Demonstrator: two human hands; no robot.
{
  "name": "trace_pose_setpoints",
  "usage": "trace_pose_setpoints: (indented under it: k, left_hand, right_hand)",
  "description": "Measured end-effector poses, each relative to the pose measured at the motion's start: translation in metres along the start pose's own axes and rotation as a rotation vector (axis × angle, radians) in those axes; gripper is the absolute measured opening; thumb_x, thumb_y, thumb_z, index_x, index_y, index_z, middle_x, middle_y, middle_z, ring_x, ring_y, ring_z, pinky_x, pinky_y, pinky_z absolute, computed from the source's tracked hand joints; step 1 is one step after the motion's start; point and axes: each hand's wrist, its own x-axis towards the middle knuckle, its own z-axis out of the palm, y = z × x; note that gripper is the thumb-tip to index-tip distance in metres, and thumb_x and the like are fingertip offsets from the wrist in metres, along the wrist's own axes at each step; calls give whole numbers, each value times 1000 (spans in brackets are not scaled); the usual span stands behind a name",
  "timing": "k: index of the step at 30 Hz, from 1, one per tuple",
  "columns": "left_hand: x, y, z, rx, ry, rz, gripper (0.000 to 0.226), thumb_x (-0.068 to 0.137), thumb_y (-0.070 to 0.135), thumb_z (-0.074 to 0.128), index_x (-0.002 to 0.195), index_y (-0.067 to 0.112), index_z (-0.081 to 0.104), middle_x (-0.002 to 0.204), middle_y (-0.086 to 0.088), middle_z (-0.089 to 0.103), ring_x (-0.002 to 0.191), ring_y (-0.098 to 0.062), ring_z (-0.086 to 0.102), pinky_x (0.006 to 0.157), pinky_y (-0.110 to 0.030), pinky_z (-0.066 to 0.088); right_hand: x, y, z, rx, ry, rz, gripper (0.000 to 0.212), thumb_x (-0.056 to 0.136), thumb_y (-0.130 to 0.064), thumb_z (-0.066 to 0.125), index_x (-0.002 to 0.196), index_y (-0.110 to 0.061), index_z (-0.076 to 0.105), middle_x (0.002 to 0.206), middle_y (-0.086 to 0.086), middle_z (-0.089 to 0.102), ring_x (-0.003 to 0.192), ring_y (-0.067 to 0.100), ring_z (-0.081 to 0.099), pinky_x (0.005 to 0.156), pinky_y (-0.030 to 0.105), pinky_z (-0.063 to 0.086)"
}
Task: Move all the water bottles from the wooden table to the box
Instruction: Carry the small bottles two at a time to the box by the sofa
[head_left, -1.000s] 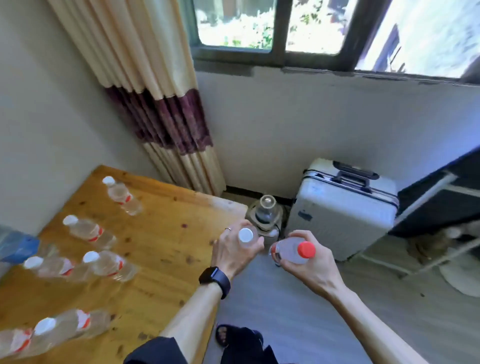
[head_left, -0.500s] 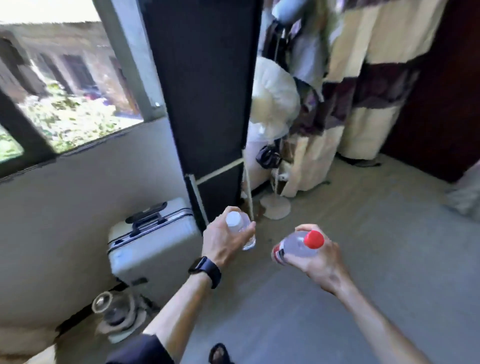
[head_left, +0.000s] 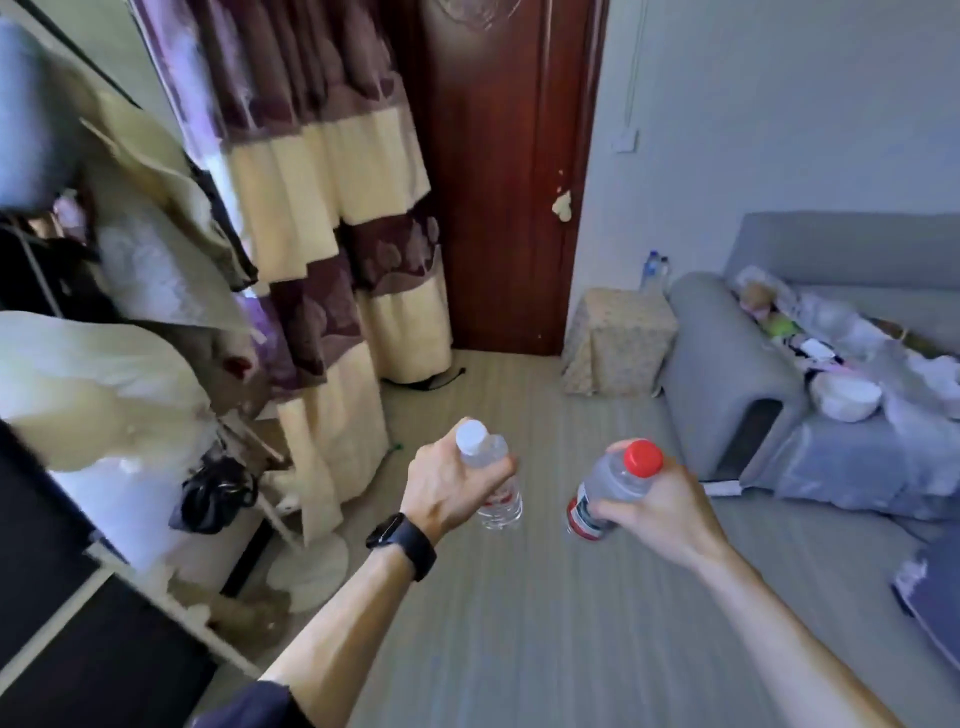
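We hold one water bottle in each hand, out in front of us above the grey striped floor (head_left: 519, 623). Our left hand (head_left: 447, 488) is wrapped around the shoulder of the white-capped bottle (head_left: 491, 480), fingers curled shut on it, so the cap sticks up past the thumb and the clear base hangs below the palm, roughly upright with a slight tilt. A black smartwatch (head_left: 402, 538) sits on that wrist.

Our right hand (head_left: 654, 506) is closed around the red-capped bottle (head_left: 608, 486), gripping it near the neck; this bottle is tilted, its red cap pointing up and toward us, and its red label end pointing down toward the white-capped bottle. The two bottles are near each other but apart, with bare floor showing between them.

Taking the white-capped bottle as our landmark: beyond it stands a dark red wooden door (head_left: 504, 171). Left of it hangs a cream and purple curtain (head_left: 322, 208), and farther left are a covered fan and a cluttered rack, blurred. To the right of it and beyond is a small stool under a patterned cloth (head_left: 618, 340), then a grey sofa (head_left: 727, 364) piled with loose items we cannot make out.

Neither the wooden tabletop nor the box is in sight.
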Motion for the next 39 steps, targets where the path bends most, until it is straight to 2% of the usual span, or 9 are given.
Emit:
trace_pose_setpoints:
  k: [4, 10, 14, 17, 21, 27, 30, 35, 39]
  left_hand:
    - [92, 36, 35, 36, -110, 98, 48, 61, 68, 57, 83, 25, 54, 73, 9, 67, 79, -18, 64, 70, -30, 51]
    - [209, 96, 102, 85, -217, 238, 45, 63, 69, 58, 80, 28, 53, 71, 13, 65, 74, -9, 62, 62, -27, 47]
    - [279, 128, 155, 63, -260, 240, 48, 62, 71, 57, 83, 29, 64, 75, 15, 69, 77, -6, 65, 68, -26, 53]
    - [328, 151, 196, 52, -278, 234, 51, 61, 74, 55, 84, 30, 67, 78, 15, 70, 78, -4, 65, 70, -26, 53]
    - [386, 172, 248, 106, -305, 204, 53, 60, 76, 55, 85, 30, 65, 80, 14, 70, 79, -7, 66, 73, -32, 57]
    - [475, 173, 310, 117, -327, 121, 50, 63, 75, 59, 87, 32, 67, 81, 16, 72, 80, -4, 67, 75, -35, 59]
    - [526, 167, 340, 145, -370, 78, 47, 63, 75, 60, 85, 34, 67, 81, 15, 72, 79, -4, 67, 74, -34, 59]
    - [625, 159, 391, 195, -436, 58, 52, 59, 78, 58, 85, 34, 65, 79, 15, 70, 78, -7, 65, 68, -30, 56]
    - [704, 161, 425, 153, -450, 21, 53, 58, 78, 58, 84, 33, 67, 77, 18, 69, 76, -3, 65, 65, -26, 53]
  right_hand:
    - [66, 5, -37, -21, 117, 17, 56, 38, -48, 73, 92, -50, 62, 80, -29, 68, 77, -12, 62, 61, 5, 42]
    - [152, 35, -96, -29, 243, 92, 54, 39, -47, 74, 92, -45, 63, 77, -16, 72, 78, 3, 67, 71, 25, 53]
    - [220, 66, -131, -35, 253, 114, 52, 41, -47, 75, 91, -52, 63, 77, -25, 69, 74, -10, 63, 61, 6, 44]
    - [279, 94, -154, -13, 253, 141, 53, 41, -46, 76, 92, -53, 64, 78, -27, 70, 76, -11, 63, 61, 4, 42]
    - [353, 133, -181, 6, 223, 206, 55, 39, -47, 76, 91, -31, 67, 79, -14, 73, 80, 5, 68, 74, 27, 54]
    - [462, 175, -207, 26, 154, 235, 53, 41, -43, 78, 90, -24, 68, 79, -11, 72, 84, 13, 70, 75, 30, 57]
    - [523, 196, -209, 50, 100, 287, 46, 48, -33, 82, 92, -26, 69, 80, -5, 72, 88, 22, 70, 75, 45, 62]
    - [624, 220, -203, 29, 130, 300, 60, 39, -46, 76, 95, -29, 67, 87, -10, 73, 87, 14, 68, 80, 33, 55]
    - [696, 233, -207, -1, 111, 344, 55, 42, -44, 77, 94, -29, 68, 84, -12, 73, 83, 9, 68, 75, 30, 55]
